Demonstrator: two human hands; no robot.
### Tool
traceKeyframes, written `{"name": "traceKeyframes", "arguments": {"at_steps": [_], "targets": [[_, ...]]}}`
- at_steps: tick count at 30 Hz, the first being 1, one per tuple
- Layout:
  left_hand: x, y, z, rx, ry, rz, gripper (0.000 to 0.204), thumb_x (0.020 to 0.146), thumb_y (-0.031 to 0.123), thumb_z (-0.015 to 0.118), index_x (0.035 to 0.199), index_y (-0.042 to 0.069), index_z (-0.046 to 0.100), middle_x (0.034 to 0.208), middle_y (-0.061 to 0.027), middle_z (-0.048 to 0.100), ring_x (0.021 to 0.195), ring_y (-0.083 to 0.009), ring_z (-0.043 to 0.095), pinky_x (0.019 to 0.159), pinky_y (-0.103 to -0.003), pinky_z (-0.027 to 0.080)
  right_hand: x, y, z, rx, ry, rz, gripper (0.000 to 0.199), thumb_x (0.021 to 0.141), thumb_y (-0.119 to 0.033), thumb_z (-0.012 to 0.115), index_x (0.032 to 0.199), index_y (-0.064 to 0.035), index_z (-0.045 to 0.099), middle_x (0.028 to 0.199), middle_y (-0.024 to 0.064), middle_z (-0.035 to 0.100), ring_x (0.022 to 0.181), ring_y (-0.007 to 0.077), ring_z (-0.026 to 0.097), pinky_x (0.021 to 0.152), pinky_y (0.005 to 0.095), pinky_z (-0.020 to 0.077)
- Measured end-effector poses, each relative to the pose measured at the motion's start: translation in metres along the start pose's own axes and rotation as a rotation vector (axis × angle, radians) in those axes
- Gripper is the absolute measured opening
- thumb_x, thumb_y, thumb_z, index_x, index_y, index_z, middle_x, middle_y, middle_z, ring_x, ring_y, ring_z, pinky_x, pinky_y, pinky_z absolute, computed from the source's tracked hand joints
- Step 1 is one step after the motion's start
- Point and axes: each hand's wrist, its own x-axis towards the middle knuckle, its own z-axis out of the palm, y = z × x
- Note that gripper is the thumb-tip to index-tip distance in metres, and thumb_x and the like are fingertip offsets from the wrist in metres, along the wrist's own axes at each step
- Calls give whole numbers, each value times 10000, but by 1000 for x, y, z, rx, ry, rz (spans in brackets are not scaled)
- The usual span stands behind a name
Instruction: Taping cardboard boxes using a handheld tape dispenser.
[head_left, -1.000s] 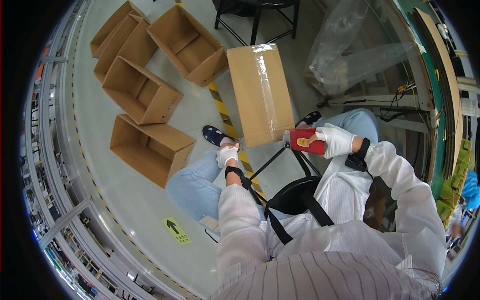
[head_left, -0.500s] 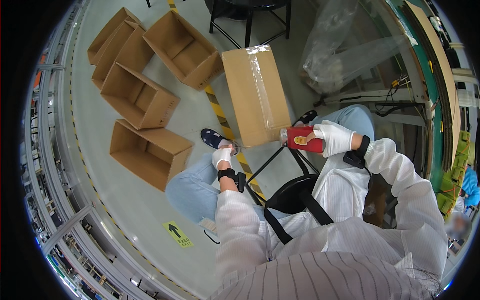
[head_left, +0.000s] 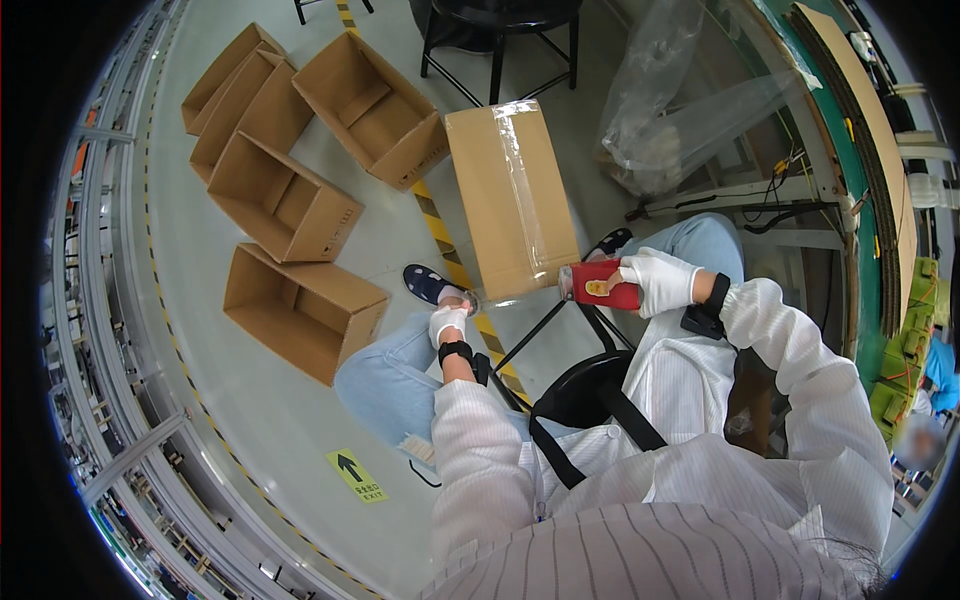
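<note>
From the box (head_left: 487, 220), my right hand (head_left: 662, 282) clamps the dispenser (head_left: 612, 287) at five o'clock, my left hand (head_left: 447, 322) at seven I can't read, and uneven pull risks skewed tape (head_left: 523, 185).

I count one taped brown cardboard carton (head_left: 512, 200), five open brown cardboard boxes (head_left: 325, 272) left of it, one red tape dispenser (head_left: 592, 287) beside it.

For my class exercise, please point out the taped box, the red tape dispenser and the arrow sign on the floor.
Taped box (head_left: 502, 205): head view, bare cardboard left of the tape strip.
Red tape dispenser (head_left: 612, 297): head view, its red body.
Arrow sign (head_left: 356, 476): head view, its middle.
</note>
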Motion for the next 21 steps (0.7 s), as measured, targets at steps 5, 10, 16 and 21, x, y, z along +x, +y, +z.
{"name": "traceKeyframes", "arguments": {"at_steps": [5, 10, 16, 21], "targets": [[6, -7, 2, 74, 33, 0, 217, 761, 335, 776, 762, 119, 760, 746, -7, 720, 664, -140, 624, 645, -300, 454, 3, 8, 6, 2, 8, 10, 525, 613, -157, 775, 1089, -210, 561, 971, 114, 607, 807, 353, 577, 740, 429, 472], [-1, 2, 15, -23, -7, 28, 201, 767, 310, 776, 752, 110, 760, 720, -12, 716, 639, -142, 621, 633, -307, 452, -3, 19, 10, 0, 23, 18, 525, 607, -151, 776, 1083, -204, 560, 948, 127, 611, 783, 367, 581, 717, 432, 481], [14, -20, 19, -72, 23, 56, 190, 757, 288, 786, 749, 100, 758, 716, -17, 715, 638, -136, 628, 635, -306, 463, 9, 15, 6, -2, -6, 7, 486, 621, -149, 764, 1069, -164, 576, 938, 151, 617, 765, 366, 605, 709, 427, 499], [40, -49, 22, -23, 63, 52, 205, 745, 346, 783, 753, 142, 767, 717, -2, 715, 667, -160, 642, 655, -327, 478, 19, 9, 3, -23, 9, -13, 498, 610, -122, 763, 1070, -165, 578, 921, 138, 622, 770, 360, 613, 699, 424, 504]]}}
